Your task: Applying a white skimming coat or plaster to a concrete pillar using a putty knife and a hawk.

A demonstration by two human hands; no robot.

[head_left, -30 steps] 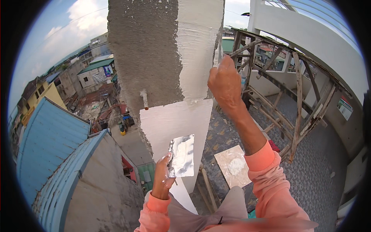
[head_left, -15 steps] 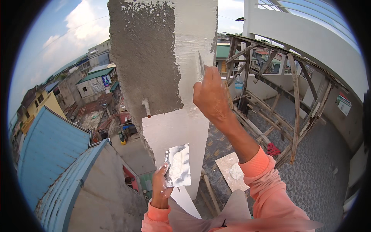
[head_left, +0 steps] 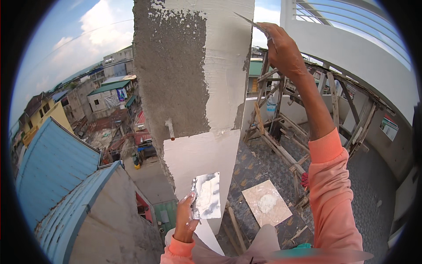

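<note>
A tall column [head_left: 200,154] stands before me, partly coated in smooth white, with a rough grey cement patch [head_left: 171,75] on its upper left. My right hand [head_left: 285,52] is closed round a putty knife [head_left: 249,20], seen nearly edge-on across the column's upper right edge; whether the blade touches the surface I cannot tell. Lower down, my left hand [head_left: 186,216] grips a flat shiny metal plate [head_left: 214,203] by its left side. White putty [head_left: 205,193] is smeared over that plate. A short pipe stub [head_left: 170,130] sticks out of the grey patch.
On the floor to the right lies a square tile [head_left: 278,216] with a white putty heap. Behind it stands a wooden scaffold [head_left: 277,143], with a bottle [head_left: 271,105] near it. Left of the column, a drop opens to rooftops, the nearest a blue metal roof [head_left: 61,158].
My right hand and the putty knife have moved up and right, from the white face to the column's upper right edge. The left hand still holds the plate. My view has shifted slightly.
</note>
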